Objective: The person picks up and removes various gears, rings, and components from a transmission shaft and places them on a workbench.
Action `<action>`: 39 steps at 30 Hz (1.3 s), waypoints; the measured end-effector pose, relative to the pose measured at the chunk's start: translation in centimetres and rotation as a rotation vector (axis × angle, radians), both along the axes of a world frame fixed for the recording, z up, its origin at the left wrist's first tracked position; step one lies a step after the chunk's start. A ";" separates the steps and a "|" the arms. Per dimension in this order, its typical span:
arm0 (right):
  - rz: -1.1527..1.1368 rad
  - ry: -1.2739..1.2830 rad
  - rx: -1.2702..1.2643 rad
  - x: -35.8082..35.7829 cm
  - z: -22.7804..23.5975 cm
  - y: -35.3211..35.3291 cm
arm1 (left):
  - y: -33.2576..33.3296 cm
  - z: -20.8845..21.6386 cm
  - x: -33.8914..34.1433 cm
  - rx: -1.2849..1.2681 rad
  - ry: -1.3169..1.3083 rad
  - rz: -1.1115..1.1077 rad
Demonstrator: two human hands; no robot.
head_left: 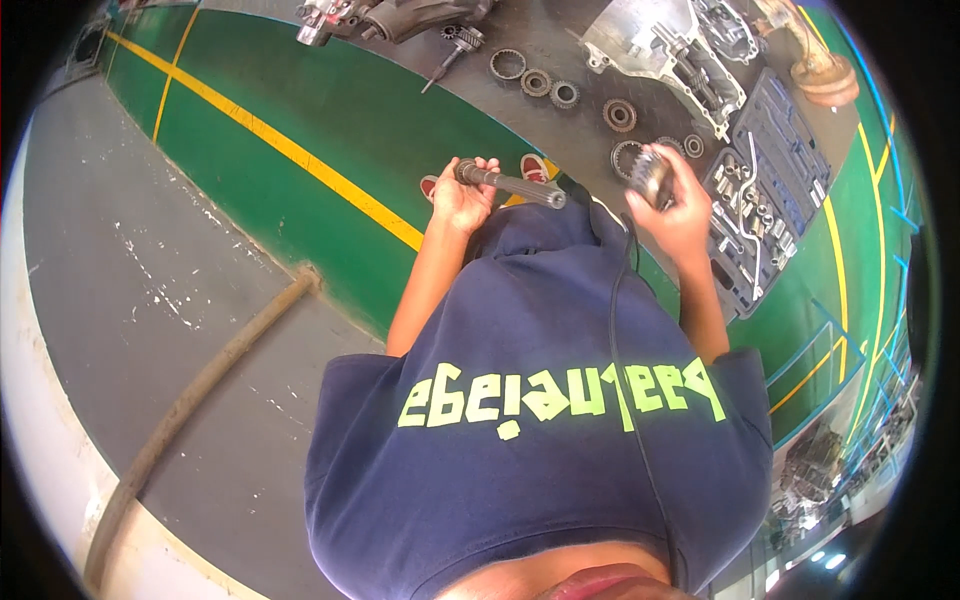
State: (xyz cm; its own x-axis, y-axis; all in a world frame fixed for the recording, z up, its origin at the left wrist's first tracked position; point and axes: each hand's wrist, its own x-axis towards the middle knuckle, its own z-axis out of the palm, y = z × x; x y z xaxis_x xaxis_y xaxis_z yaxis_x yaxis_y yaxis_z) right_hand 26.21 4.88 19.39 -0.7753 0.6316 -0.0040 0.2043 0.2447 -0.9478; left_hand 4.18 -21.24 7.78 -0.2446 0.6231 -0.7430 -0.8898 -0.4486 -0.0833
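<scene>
L hand had its fingers curled round a splined shaft, held out before the body w/ its free end angled twd the R hand; R fingers were wrapped round a toothed gear; the two pcs were apart, so nothing was joined there yet; loose gears lay unfitted on the worktop, nr an open metal housing; by my est., much was left.

A grey metal splined shaft slants across the left fingers, a toothed gear upright in the right fingers
</scene>
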 end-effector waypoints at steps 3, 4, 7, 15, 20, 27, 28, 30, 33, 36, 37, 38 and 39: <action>0.025 -0.343 0.283 -1.6 -6.3 1.0 | 0.0 0.6 -0.1 -0.023 -0.002 0.021; 0.076 -0.413 0.325 -1.8 -8.2 0.8 | 0.3 0.9 -0.1 -0.039 0.009 0.031; 0.263 -0.482 0.354 -3.1 -12.9 -0.2 | 0.7 2.3 0.0 -0.043 0.061 0.031; 0.396 -0.479 0.592 -6.3 -19.0 -0.5 | 2.3 5.1 0.9 -0.208 0.194 -0.107; 0.369 -0.539 0.645 -6.2 -19.8 0.5 | 2.9 6.6 1.3 -0.271 0.251 -0.134; 0.122 -0.409 0.351 -9.8 -12.2 -2.5 | 3.8 7.6 1.4 -0.328 0.322 -0.181; 0.189 -0.405 -0.127 -10.4 -10.2 -3.5 | 3.8 7.6 1.5 -0.339 0.325 -0.194; 0.414 -0.481 -0.831 -10.7 -5.8 -4.4 | 4.1 7.3 1.4 -0.344 0.354 -0.221; 0.718 -0.442 -1.097 -9.6 -0.6 -5.4 | 4.2 7.1 1.0 -0.401 0.343 -0.194; 0.664 -0.514 -0.949 -9.4 1.0 -7.0 | 3.8 7.0 0.4 -0.396 0.412 -0.096; 0.748 -0.537 -0.864 -9.7 0.9 -7.2 | 3.7 7.0 0.1 -0.408 0.438 -0.064; 0.744 -0.486 -0.883 -9.8 0.7 -7.6 | 3.7 6.8 -0.1 -0.403 0.454 -0.012; 0.723 -0.489 -0.883 -10.0 0.5 -8.0 | 3.7 6.7 -0.2 -0.407 0.462 0.051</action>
